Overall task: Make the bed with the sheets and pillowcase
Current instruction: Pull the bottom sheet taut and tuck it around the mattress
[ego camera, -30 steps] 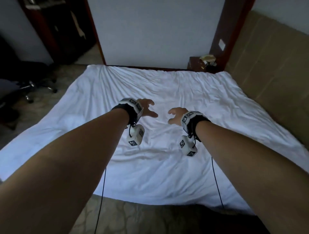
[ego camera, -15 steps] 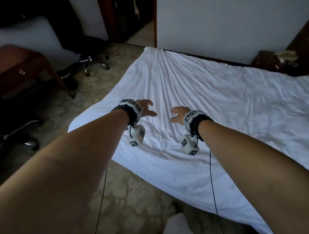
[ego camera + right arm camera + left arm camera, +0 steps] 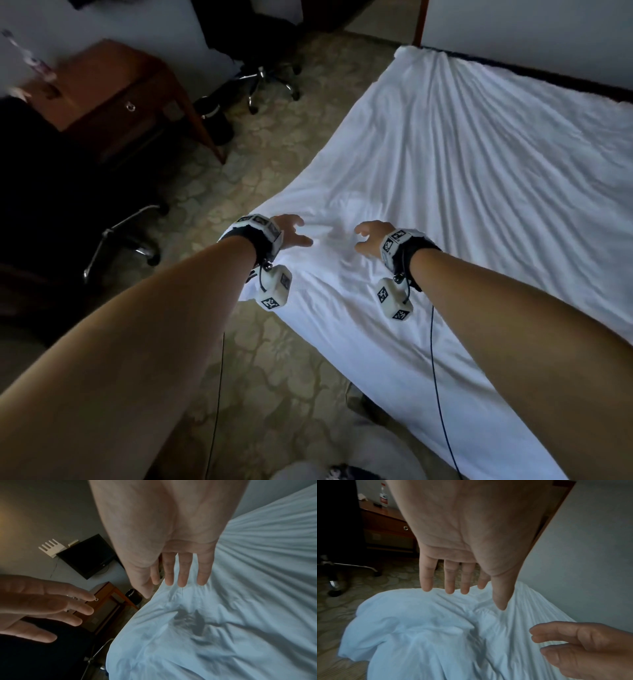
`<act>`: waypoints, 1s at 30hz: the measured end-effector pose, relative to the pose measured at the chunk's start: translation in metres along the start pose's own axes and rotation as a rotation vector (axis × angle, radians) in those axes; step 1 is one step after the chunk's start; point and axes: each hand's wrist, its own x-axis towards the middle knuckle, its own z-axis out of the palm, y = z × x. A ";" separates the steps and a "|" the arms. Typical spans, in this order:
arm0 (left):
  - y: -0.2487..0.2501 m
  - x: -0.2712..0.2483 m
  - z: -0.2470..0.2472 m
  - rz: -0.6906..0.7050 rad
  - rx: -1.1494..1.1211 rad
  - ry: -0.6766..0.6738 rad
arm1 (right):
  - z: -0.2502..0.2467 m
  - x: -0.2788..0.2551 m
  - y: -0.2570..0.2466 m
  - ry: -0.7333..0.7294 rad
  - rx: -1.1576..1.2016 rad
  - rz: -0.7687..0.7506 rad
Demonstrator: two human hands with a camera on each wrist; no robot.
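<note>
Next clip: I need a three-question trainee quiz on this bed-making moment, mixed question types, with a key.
1. True or false: the left hand grips the white sheet.
2. Multiple choice: which part of the bed are both hands over? A) its middle B) a rumpled corner of the sheet C) the far edge by the wall
3. Fill in: beside the bed, on the carpet, stands a wooden ____ with a ring-pull drawer.

Key:
1. False; its fingers are spread and hold nothing, like those of the right hand.
2. B
3. desk
</note>
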 end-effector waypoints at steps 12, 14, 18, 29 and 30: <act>-0.176 0.130 -0.038 -0.187 -0.173 0.030 | 0.032 0.171 -0.119 -0.106 -0.014 -0.054; -0.211 0.164 -0.039 -0.181 -0.173 0.018 | 0.044 0.203 -0.139 -0.120 -0.017 -0.031; -0.272 0.238 -0.036 -0.151 -0.219 -0.081 | 0.071 0.266 -0.176 -0.132 0.001 0.049; -0.360 0.384 0.021 -0.152 -0.233 -0.397 | 0.172 0.381 -0.216 -0.068 0.119 0.635; -0.358 0.386 0.026 -0.152 -0.211 -0.420 | 0.181 0.383 -0.210 -0.056 0.147 0.706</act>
